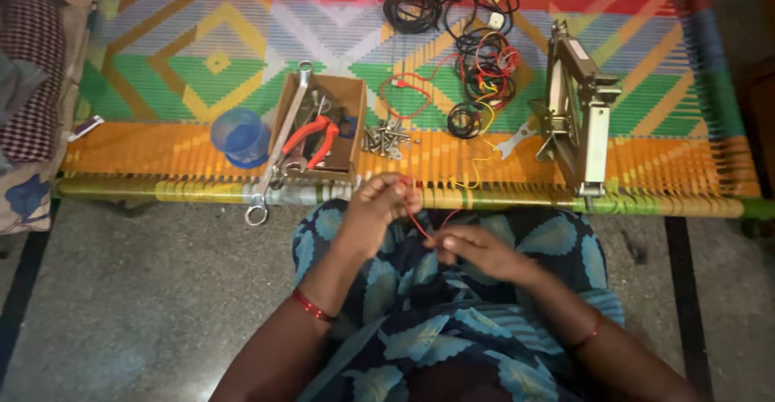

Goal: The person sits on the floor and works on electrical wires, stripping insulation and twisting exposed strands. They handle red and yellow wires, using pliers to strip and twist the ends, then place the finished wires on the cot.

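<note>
Thin red wire (416, 223) pinched taut between fingers of left hand (379, 208) and right hand (476, 250).

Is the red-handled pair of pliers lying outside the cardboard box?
No, the red-handled pliers lie inside the open cardboard box on the woven cot, among other metal tools.

On the woven cot (161, 156), near its front edge, a cup (240, 136) stands left of a cardboard box (339, 95) with pliers (313, 136) in it. A long spanner (278, 148) leans over the box's left side, and another spanner (257, 208) hangs off the cot's edge. Bolts (385, 138) lie just right of the box, tangled cables (468, 47) behind and to the right of them, and a metal frame (575, 115) farthest right. Both hands, left (378, 208) and right (476, 250), share a thin wire (417, 223) in front of the cot (over the lap).
</note>
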